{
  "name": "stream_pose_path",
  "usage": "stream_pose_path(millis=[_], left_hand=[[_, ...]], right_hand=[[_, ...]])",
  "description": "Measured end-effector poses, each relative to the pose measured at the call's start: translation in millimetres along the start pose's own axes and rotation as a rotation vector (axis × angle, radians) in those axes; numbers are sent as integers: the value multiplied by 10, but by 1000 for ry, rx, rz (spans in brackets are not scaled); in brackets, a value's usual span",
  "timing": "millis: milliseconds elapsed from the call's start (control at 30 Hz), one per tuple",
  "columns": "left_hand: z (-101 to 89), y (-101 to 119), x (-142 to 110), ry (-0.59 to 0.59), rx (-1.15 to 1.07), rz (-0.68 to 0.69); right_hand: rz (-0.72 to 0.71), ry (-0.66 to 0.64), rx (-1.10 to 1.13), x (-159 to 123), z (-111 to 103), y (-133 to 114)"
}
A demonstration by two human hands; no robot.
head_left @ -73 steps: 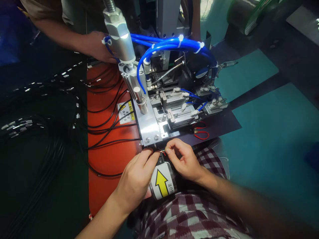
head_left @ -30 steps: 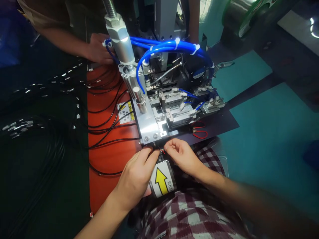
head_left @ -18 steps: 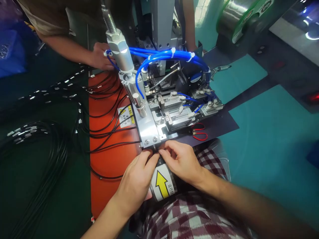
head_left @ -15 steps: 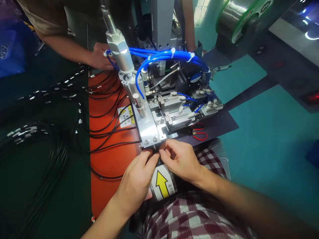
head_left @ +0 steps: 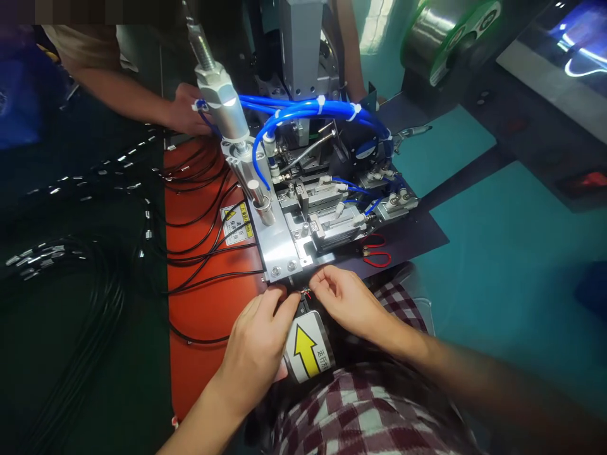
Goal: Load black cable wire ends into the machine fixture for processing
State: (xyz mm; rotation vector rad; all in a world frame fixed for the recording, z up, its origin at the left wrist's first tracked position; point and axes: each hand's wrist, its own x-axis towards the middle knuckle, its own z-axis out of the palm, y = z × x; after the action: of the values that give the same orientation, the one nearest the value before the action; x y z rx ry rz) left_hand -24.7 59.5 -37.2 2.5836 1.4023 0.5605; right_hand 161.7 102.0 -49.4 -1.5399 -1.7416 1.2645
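At the near end of the metal fixture [head_left: 279, 249], my left hand [head_left: 260, 335] is closed in a pinch. A small wire end [head_left: 306, 292] with a bit of red and a shiny tip pokes out past its thumb and fingertip. To the right, my right hand [head_left: 344, 294] has its thumb and fingers pressed together near that tip; what they hold, if anything, is hidden. Just below the fingers is a metal part with a yellow arrow label [head_left: 307, 347].
Black cables [head_left: 208, 253] lie across the orange mat [head_left: 203, 373] on the left. Blue air tubes [head_left: 308, 109] arch over the fixture. Red-handled scissors [head_left: 377, 253] lie right of it. Another person's hand [head_left: 192, 110] rests behind. A wire spool [head_left: 446, 38] hangs at upper right.
My right hand has drawn slightly apart from my left, so the red wire end now shows between them. The whole view has shifted a little.
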Motion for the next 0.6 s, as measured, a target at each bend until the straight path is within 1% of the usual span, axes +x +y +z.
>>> stream_pose_path(millis=[100,200,267,333,433,600], left_hand=[[0,8,8,-8,-14,-11],[-5,11,11,-12,-29,-24],[-8,9,10,-5,-35,-24],[-8,5,13,6,-34,-19],[-5,3,24,36,-24,-13],[-19,17,58,56,-16,-22]], right_hand=[[-61,95,-54,-137,-6,-41],[-80,93,-24,-237,30,-50],[-122,94,-65,-246,37,-49],[-195,94,-146,-219,15,-47],[-267,51,-203,-151,-49,-42],[-216,-50,-33,-67,-92,-28]])
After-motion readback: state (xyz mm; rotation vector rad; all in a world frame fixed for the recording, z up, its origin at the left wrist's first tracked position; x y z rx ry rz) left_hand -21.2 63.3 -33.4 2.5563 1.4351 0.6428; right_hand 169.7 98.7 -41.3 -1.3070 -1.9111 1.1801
